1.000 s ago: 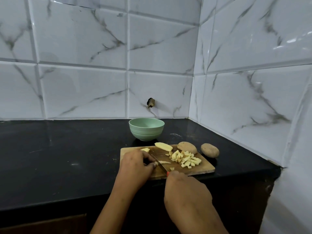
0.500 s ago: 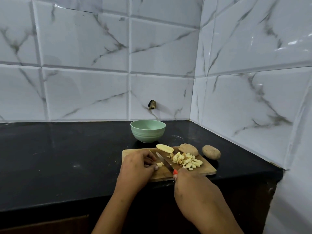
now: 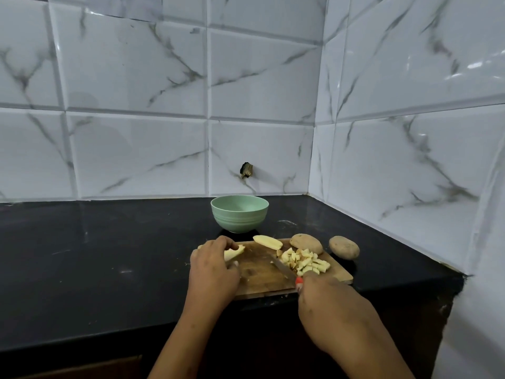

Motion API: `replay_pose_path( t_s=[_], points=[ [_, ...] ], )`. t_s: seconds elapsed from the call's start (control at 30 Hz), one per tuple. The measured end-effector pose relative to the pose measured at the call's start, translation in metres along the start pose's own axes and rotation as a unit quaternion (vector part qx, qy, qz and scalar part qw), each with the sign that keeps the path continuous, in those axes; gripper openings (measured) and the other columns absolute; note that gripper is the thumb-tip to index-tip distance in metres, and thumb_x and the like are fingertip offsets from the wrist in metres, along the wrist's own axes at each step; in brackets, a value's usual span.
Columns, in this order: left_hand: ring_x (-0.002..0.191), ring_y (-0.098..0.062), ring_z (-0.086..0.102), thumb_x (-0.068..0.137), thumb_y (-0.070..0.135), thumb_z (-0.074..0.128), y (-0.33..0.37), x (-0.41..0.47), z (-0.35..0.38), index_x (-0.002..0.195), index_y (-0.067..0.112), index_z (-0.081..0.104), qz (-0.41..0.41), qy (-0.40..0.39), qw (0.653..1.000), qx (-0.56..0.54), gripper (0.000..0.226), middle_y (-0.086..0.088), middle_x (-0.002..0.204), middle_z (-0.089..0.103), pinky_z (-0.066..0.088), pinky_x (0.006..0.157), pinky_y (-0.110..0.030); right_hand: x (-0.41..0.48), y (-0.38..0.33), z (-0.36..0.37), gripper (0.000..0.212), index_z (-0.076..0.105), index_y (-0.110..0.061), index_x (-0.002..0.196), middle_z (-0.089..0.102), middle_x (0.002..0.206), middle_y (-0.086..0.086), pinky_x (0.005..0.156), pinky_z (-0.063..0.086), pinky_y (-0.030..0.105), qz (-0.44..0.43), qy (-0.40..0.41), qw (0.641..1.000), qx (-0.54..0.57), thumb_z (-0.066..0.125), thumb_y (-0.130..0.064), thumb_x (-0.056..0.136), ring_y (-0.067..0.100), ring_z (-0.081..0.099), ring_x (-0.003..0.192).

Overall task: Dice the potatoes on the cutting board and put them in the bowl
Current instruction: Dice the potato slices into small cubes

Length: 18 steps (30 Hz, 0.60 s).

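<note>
A wooden cutting board [image 3: 259,272] lies near the counter's front edge. My left hand [image 3: 211,265] holds a pale potato slice [image 3: 233,252] at the board's left end. My right hand [image 3: 326,299] grips a red-handled knife [image 3: 282,266], its blade lying against a heap of diced potato [image 3: 304,260] on the board's right half. Another peeled slice [image 3: 267,242] lies at the board's far edge, and an unpeeled potato half [image 3: 306,243] sits at the far right corner. A whole potato [image 3: 343,247] rests on the counter just right of the board. The green bowl [image 3: 239,213] stands behind the board.
The black counter [image 3: 109,255] runs far to the left and ends at a corner of white marble-look tiled walls [image 3: 396,160] on the right. A small dark hole [image 3: 246,170] shows in the back wall above the bowl. The counter's right end drops off near the board.
My left hand has moved back along the board and taken up a potato slice. The knife has swung right, its blade now against the diced heap. The small cut bits are gone from beside my left hand.
</note>
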<state>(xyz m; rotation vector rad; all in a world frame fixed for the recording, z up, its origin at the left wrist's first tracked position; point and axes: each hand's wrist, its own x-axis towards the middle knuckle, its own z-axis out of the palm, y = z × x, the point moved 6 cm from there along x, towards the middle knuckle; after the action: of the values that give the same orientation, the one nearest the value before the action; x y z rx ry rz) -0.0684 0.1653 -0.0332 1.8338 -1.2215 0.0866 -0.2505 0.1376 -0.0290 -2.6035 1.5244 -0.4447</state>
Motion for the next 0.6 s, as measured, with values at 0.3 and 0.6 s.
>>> replay_pose_path(
  t_s=[0.3,0.6],
  points=[
    [0.127,-0.024,0.034,0.096,0.033,0.046,-0.005,0.028,0.020,0.133,0.033,0.043,-0.075,-0.141,0.973,0.164,0.036,0.005,0.138,0.041,0.032,0.100,-0.041,-0.002,-0.002,0.002,0.023,0.047,-0.024,0.111,0.057,0.098,-0.006,0.062,0.039,0.025,-0.024,-0.008,0.998,0.062,0.028,-0.034,0.104,0.010,0.057,0.086],
    [0.120,-0.018,0.034,0.094,0.034,0.048,-0.004,0.028,0.021,0.113,0.029,0.053,-0.052,-0.119,0.976,0.173,0.020,0.007,0.129,0.042,0.035,0.096,-0.041,0.004,0.002,0.009,0.027,0.047,-0.026,0.110,0.056,0.094,-0.008,0.066,0.042,0.026,-0.022,-0.001,0.993,0.115,0.025,-0.040,0.103,0.007,0.057,0.083]
  ],
)
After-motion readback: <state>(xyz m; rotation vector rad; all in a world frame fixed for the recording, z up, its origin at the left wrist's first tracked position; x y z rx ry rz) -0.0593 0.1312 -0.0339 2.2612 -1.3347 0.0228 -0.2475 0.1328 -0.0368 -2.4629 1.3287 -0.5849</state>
